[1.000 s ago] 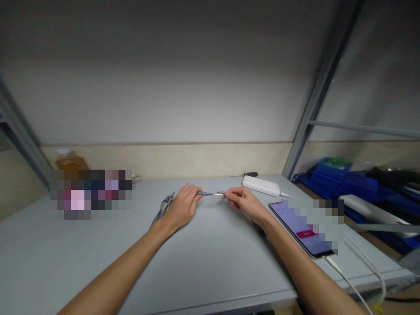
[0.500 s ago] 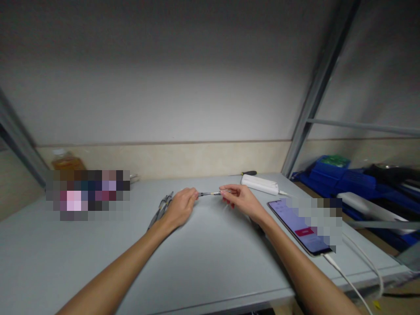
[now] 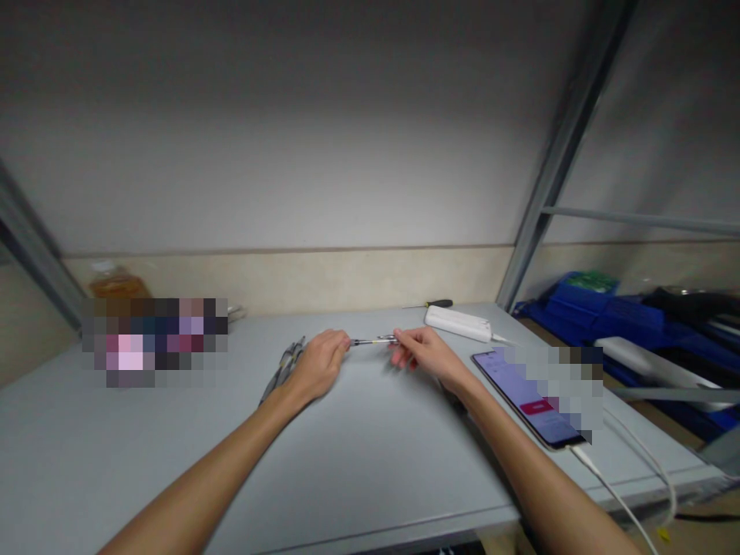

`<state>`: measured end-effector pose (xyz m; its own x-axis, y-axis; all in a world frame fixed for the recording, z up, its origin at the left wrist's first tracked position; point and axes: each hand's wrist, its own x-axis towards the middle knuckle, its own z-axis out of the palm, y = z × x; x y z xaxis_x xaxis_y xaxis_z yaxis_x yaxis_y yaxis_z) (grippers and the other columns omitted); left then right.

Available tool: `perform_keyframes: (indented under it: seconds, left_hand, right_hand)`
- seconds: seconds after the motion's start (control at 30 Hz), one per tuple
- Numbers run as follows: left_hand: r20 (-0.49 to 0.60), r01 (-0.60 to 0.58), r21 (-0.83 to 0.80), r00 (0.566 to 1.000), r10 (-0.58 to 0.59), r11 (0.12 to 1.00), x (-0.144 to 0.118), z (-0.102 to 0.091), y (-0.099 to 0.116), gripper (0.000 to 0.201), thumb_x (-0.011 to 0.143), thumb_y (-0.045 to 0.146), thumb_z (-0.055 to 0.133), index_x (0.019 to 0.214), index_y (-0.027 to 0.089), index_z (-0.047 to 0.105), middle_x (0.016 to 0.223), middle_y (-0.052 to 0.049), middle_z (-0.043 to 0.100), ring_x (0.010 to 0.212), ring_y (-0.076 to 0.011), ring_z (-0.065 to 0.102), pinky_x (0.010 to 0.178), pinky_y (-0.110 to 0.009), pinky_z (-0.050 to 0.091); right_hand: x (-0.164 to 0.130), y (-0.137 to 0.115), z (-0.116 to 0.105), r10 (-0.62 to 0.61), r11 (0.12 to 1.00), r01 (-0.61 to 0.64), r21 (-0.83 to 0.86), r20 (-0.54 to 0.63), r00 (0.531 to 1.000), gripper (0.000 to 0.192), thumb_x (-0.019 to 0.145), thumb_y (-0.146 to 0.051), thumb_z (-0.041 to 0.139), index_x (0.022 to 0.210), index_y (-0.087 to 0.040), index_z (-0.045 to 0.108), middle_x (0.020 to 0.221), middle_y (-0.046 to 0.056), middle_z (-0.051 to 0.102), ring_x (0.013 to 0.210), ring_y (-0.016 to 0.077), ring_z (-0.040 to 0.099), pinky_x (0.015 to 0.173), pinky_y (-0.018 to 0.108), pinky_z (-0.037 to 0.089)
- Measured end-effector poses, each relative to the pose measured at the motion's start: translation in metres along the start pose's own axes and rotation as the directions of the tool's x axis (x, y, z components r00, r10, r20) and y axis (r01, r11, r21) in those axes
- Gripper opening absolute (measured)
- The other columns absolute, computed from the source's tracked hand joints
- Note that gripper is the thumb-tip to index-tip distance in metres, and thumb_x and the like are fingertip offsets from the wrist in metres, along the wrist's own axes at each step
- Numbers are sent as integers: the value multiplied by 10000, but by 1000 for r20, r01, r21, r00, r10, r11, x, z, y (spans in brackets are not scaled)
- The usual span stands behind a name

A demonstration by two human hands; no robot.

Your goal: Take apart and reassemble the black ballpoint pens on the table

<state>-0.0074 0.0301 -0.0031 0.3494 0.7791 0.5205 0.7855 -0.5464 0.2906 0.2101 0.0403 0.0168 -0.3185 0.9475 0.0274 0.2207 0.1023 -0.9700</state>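
Observation:
A slim pen-like stick [image 3: 370, 341], dark and silver with a small yellow mark, lies level between my two hands just above the grey tabletop. My left hand [image 3: 321, 362] is closed round its left end, back of the hand up. Thumb and fingertips of my right hand [image 3: 425, 353] pinch its right end, where a thin metal, clip-like part shows; the other right fingers curl loosely below. Several similar dark grey sticks [image 3: 282, 371] with yellowish bits lie beside my left hand, partly hidden by it.
To the right are a screwdriver [image 3: 439, 304], a white power strip [image 3: 458, 323] and a phone [image 3: 520, 397] with a white cable [image 3: 607, 489]. A bottle of amber liquid [image 3: 119, 284] stands far left behind a blurred-out patch. Blue bins [image 3: 570, 304] sit beyond the metal frame [image 3: 535, 193].
My right fingers have shifted slightly right along the stick, and more of its right end now shows. My left hand stays where it was.

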Motion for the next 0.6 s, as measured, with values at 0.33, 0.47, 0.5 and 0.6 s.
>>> perform_keyframes:
  seconds: [0.33,0.47,0.5,0.6]
  left_hand:
    - [-12,10,15,1000,-9,1000,0,0,-1,368,932,308,250,704,190,515,683,-28,552,702,-177,528,676,-292,406]
    - [-14,31,-84,999,-32,996,-1,-1,2,318,936,310,260,864,189,545,826,-40,621,810,-173,572,747,-290,415]
    - [-13,45,-109,999,-46,993,-1,-1,3,297,935,311,267,916,193,539,846,-36,628,816,-169,579,748,-286,415]
    - [12,96,-136,995,-95,986,-1,-1,5,264,930,329,281,975,201,508,759,-6,613,719,-160,579,680,-274,411]
  right_hand:
    - [-2,-2,-1,-16,996,18,85,-22,1000,290,723,-415,617,804,-137,626,668,39,626,532,102,532,434,204,385]
    - [1,0,-1,-71,990,77,120,-54,996,273,702,-397,631,693,-125,626,633,33,614,518,81,494,471,206,396]
    - [2,1,-1,-89,985,99,139,-77,993,256,674,-377,658,723,-126,639,641,29,614,534,86,498,482,210,403]
    - [3,1,-2,-113,975,136,176,-132,985,284,603,-327,711,803,-132,660,633,14,604,566,103,512,518,232,428]
